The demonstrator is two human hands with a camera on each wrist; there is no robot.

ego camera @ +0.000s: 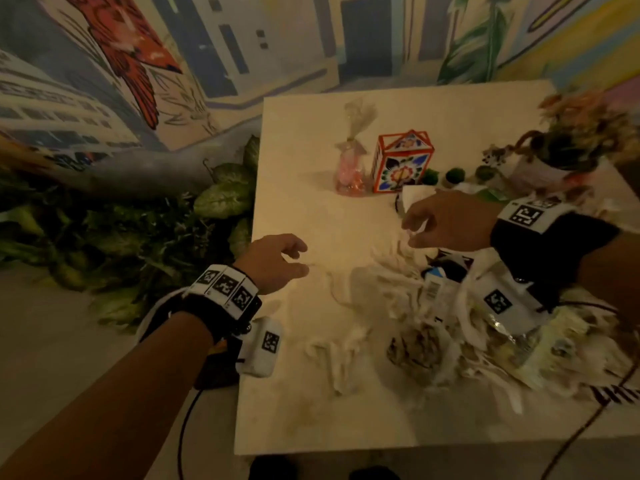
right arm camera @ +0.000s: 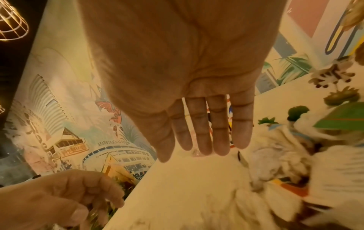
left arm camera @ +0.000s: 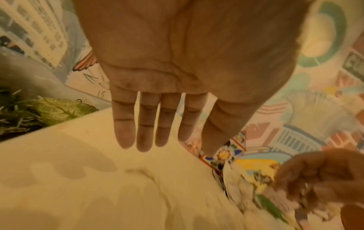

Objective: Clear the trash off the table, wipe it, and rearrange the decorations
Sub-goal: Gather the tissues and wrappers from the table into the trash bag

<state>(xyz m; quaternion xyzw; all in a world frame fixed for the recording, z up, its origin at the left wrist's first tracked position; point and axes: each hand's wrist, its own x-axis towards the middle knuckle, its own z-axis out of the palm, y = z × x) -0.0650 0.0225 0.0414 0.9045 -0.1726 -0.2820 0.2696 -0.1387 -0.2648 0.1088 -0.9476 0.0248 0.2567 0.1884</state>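
A heap of crumpled white tissues and wrappers (ego camera: 433, 306) covers the front right of the cream table (ego camera: 311, 393). Behind it stand a floral-painted box (ego camera: 401, 162), a pink bag of dried flowers (ego camera: 351, 168), small green ball plants (ego camera: 453, 174) and a flower pot (ego camera: 568, 143). My left hand (ego camera: 287, 258) hovers over the table's left edge, empty, its fingers (left arm camera: 145, 132) spread straight. My right hand (ego camera: 426, 226) hangs over the heap's far edge, near the box, and holds nothing; its fingers (right arm camera: 204, 132) are straight. The trash (right arm camera: 275, 163) lies just right of it.
Leafy green plants (ego camera: 214, 199) crowd the floor along the table's left edge, below a painted mural wall (ego camera: 138, 64). Bare tabletop (left arm camera: 78, 186) lies under my left hand and along the front left. A black cable (ego camera: 183, 427) hangs from my left wrist.
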